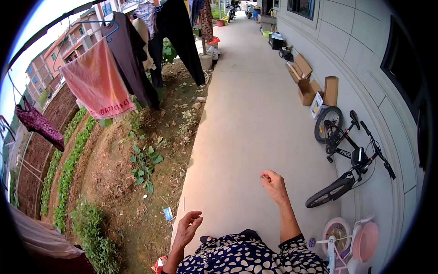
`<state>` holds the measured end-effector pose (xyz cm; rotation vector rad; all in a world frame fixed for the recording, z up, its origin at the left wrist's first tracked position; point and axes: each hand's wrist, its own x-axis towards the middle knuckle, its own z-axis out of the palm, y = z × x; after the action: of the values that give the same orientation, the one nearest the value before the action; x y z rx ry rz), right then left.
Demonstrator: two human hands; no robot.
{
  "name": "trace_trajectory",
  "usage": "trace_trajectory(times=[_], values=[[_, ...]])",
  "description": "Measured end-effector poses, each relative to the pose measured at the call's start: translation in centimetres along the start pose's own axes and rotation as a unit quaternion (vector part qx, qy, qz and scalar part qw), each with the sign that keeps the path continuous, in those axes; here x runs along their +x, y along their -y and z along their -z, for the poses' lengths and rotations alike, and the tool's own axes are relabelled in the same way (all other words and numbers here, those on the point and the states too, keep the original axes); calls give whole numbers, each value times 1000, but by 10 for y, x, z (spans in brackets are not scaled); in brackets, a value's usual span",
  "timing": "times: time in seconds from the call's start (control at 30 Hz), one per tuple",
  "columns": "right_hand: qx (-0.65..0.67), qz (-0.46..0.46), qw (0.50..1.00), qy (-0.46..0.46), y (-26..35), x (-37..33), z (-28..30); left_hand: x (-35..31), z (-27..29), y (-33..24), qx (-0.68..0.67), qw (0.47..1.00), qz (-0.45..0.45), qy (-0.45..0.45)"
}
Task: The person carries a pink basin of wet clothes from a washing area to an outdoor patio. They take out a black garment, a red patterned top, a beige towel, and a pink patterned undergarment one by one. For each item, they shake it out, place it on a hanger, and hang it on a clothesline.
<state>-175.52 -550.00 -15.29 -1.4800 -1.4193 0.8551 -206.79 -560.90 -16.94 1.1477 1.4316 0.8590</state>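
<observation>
My left hand (188,228) hangs low over the left edge of the concrete path (246,114). Its fingers are loosely bent and apart, and nothing shows in them. Farther forward, my right hand (273,186) is raised over the middle of the path. Its fingers curl in toward the thumb; whether something small is between them cannot be made out. Both hands are apart from each other and touch nothing around them. Patterned dark clothing (242,255) covers my body and upper right arm.
A black bicycle (351,157) leans along the wall at right, with a pink child's bike (337,237) nearer. Open cardboard boxes (309,93) stand beyond. At left, a pink towel (98,80) and dark trousers (180,41) hang over a garden plot (116,169).
</observation>
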Motion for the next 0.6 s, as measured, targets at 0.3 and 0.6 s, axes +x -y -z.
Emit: trace_trajectory(times=[0.3, 0.6], values=[[-109, -181, 959, -191, -140, -115, 208, 50, -213, -63, 8, 971, 10, 241], [90, -274, 874, -392, -206, -244, 297, 65, -407, -108, 126, 858, -25, 496]])
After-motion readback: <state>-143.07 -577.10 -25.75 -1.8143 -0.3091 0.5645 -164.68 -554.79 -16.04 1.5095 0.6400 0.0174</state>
